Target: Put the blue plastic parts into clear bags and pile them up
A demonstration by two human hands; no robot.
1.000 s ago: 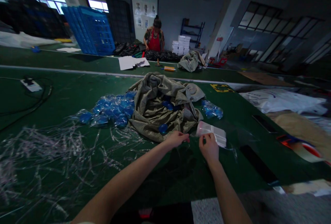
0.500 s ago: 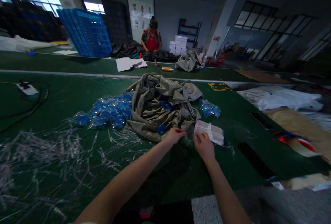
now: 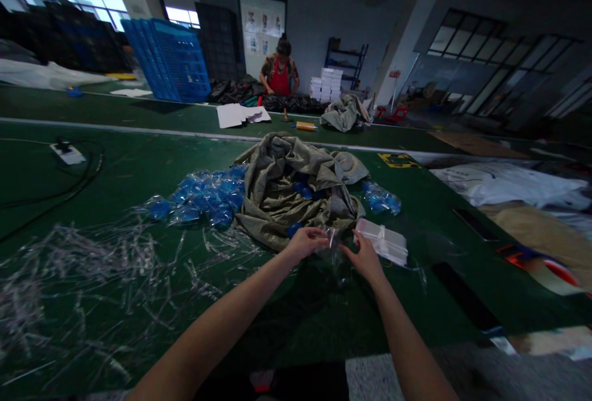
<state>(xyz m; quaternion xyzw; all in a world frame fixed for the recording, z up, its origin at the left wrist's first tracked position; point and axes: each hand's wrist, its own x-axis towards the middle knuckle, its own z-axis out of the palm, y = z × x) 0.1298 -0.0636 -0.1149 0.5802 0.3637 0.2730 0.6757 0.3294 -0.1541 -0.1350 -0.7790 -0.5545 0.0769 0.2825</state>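
My left hand (image 3: pixel 303 244) and my right hand (image 3: pixel 365 263) meet over the green table, pinching a crumpled piece of transparent plastic film (image 3: pixel 333 249) between them. Just right of my right hand, a white packet in a transparent wrapper (image 3: pixel 383 242) lies flat. Behind my left hand sits a heap of crumpled olive-green cloth (image 3: pixel 291 194), with a blue round piece (image 3: pixel 294 229) at its front edge. Blue items in transparent plastic (image 3: pixel 206 198) are piled to its left, and a smaller bunch (image 3: pixel 382 198) lies to its right.
Transparent plastic strips (image 3: pixel 92 271) are scattered over the green table (image 3: pixel 139 166) to my left, near a black cable (image 3: pixel 87 173). Across the table, a co-worker in a red apron (image 3: pixel 280 71) stands by a blue crate (image 3: pixel 169 60) and stacked white boxes (image 3: pixel 327 84).
My right hand has moved left off the white packet, which now lies on the table. Both hands have drawn closer together, and the plastic film now stands up between them.
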